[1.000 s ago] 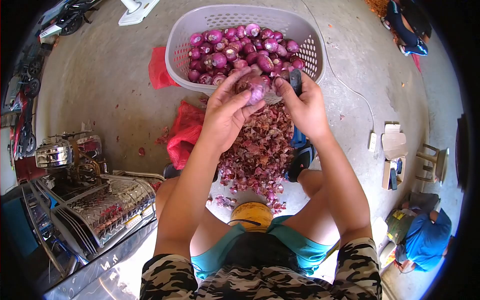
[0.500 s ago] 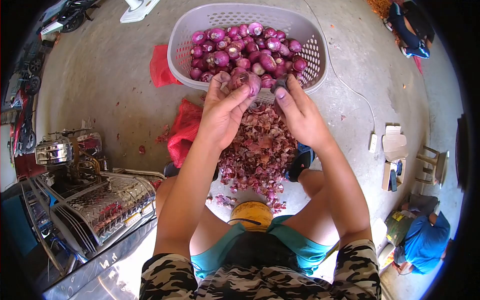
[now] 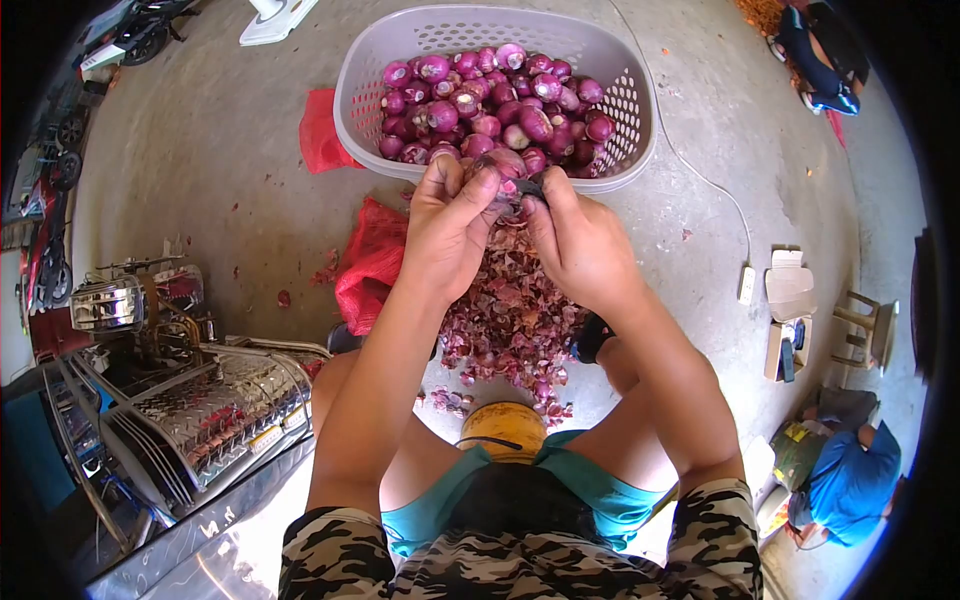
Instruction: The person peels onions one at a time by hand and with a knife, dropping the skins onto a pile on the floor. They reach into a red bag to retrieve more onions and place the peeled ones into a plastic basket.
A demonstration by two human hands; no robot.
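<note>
Just in front of the basket, my left hand (image 3: 447,225) is closed around a red onion (image 3: 506,163), thumb and fingers gripping its left side. My right hand (image 3: 585,240) pinches a small dark blade-like tool (image 3: 526,188) against the onion's lower right side; its exact kind is hard to make out. Beyond both hands stands a grey plastic basket (image 3: 350,110) with holes in its walls, holding many red onions (image 3: 488,105). Beneath my hands, a heap of dry onion skins (image 3: 515,310) lies on the floor.
Red mesh sacks (image 3: 370,265) lie left of the skins. A yellow container (image 3: 503,430) sits between my legs. Chromed metalwork (image 3: 215,400) is at left. A white cable with a power strip (image 3: 747,285), an open cardboard box (image 3: 790,320) and another person in blue (image 3: 850,485) are at right.
My right hand has moved left and slightly down, bringing the dark tool from beside the onion onto it. The left hand keeps its hold on the onion and has barely shifted.
</note>
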